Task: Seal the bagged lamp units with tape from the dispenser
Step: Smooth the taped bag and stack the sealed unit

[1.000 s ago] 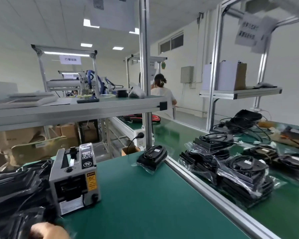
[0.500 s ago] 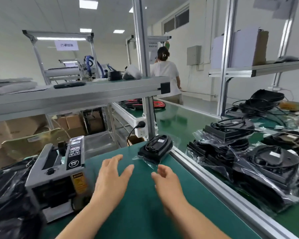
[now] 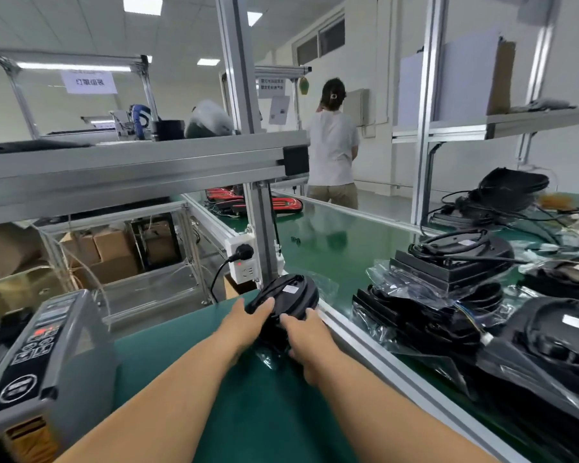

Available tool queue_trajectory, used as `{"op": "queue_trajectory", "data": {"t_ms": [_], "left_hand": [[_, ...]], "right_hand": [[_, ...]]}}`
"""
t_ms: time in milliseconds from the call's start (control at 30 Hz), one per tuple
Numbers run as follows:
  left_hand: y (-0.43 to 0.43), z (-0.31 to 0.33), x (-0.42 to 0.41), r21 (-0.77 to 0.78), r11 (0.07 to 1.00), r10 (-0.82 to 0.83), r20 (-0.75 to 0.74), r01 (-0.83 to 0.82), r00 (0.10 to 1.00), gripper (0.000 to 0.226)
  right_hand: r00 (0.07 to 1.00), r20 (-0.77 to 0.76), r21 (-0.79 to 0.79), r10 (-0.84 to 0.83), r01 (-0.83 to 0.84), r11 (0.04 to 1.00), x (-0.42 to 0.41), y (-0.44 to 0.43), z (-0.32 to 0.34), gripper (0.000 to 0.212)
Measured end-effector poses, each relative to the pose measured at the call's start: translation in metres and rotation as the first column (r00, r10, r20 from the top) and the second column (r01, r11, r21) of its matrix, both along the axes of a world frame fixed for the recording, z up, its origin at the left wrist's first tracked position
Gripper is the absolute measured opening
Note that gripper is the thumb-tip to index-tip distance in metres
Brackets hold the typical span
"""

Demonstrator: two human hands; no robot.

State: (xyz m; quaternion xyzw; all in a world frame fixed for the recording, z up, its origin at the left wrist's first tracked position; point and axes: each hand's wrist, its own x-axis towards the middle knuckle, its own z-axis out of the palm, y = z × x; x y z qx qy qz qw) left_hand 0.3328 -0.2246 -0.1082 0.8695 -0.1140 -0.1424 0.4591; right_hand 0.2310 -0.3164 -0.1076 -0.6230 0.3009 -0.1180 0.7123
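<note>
Gripping the bagged lamp unit [image 3: 286,292] from both sides: our left hand [image 3: 248,320] curls over its near left edge, our right hand [image 3: 306,335] wraps the near right, arms stretched forward. It sits at the far end of the green tabletop [image 3: 248,412], tape dispenser [image 3: 44,355] near left. More bagged units [image 3: 448,295] pile up on the right; a person [image 3: 331,145] stands further back.

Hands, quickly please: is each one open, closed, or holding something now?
Left hand: holds the bagged lamp at its near left edge.
Right hand: holds the same bagged lamp at its near right side.
</note>
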Motion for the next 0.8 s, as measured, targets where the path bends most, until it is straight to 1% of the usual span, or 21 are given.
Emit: {"op": "queue_trajectory", "data": {"t_ms": [33, 67, 133, 167, 267, 333, 467, 533, 600, 633, 733, 800], "left_hand": [[0.0, -0.001, 0.0, 0.015, 1.0, -0.021, 0.002, 0.021, 1.0, 0.075], [0.0, -0.003, -0.001, 0.034, 0.999, -0.023, 0.025, 0.022, 0.999, 0.068], [0.004, -0.003, -0.007, 0.06, 0.998, 0.03, 0.086, -0.035, 0.996, 0.056], [0.008, -0.003, -0.013, 0.068, 0.994, 0.077, 0.108, -0.084, 0.991, 0.053], [0.03, -0.001, -0.043, 0.05, 0.974, 0.215, 0.124, -0.223, 0.969, 0.046], [0.052, 0.0, -0.072, 0.042, 0.974, 0.215, 0.102, -0.22, 0.971, 0.044], [0.107, 0.006, -0.139, 0.028, 0.973, 0.226, 0.077, -0.229, 0.971, 0.045], [0.133, 0.006, -0.173, 0.007, 0.972, 0.232, 0.054, -0.233, 0.971, 0.051], [0.158, 0.006, -0.206, 0.012, 0.973, 0.229, 0.049, -0.23, 0.972, 0.054], [0.171, 0.006, -0.222, 0.019, 0.972, 0.232, 0.048, -0.233, 0.971, 0.056], [0.203, 0.004, -0.263, 0.033, 0.966, 0.252, 0.069, -0.255, 0.965, 0.062], [0.222, 0.004, -0.288, 0.042, 0.961, 0.27, 0.083, -0.274, 0.959, 0.064]], "right_hand": [[1.0, 0.001, -0.012, 0.014, -0.014, 1.0, 0.0, 0.001, 0.001, 0.012], [1.0, -0.005, -0.028, 0.022, -0.022, 0.999, -0.002, 0.001, 0.002, 0.008], [1.0, -0.001, -0.042, 0.025, -0.025, 0.999, -0.009, 0.003, 0.003, 0.009], [0.999, 0.003, -0.033, 0.037, -0.037, 0.999, -0.016, 0.006, 0.004, 0.005], [0.997, 0.031, 0.025, 0.065, -0.065, 0.998, -0.046, 0.02, 0.005, 0.017], [0.997, 0.043, 0.052, 0.059, -0.061, 0.997, -0.074, 0.033, 0.007, 0.016], [0.998, 0.055, 0.056, 0.028, -0.031, 0.998, -0.136, 0.065, 0.007, 0.025], [0.997, 0.063, 0.118, 0.045, -0.053, 0.992, -0.165, 0.081, 0.005, 0.027], [0.995, 0.045, 0.177, 0.088, -0.094, 0.98, -0.19, 0.096, 0.006, 0.026], [0.992, 0.022, 0.173, 0.122, -0.124, 0.977, -0.201, 0.104, 0.008, 0.025], [0.974, -0.033, 0.156, 0.223, -0.215, 0.964, -0.228, 0.124, 0.009, 0.033], [0.958, -0.061, 0.137, 0.28, -0.269, 0.953, -0.244, 0.134, 0.005, 0.034]]}}
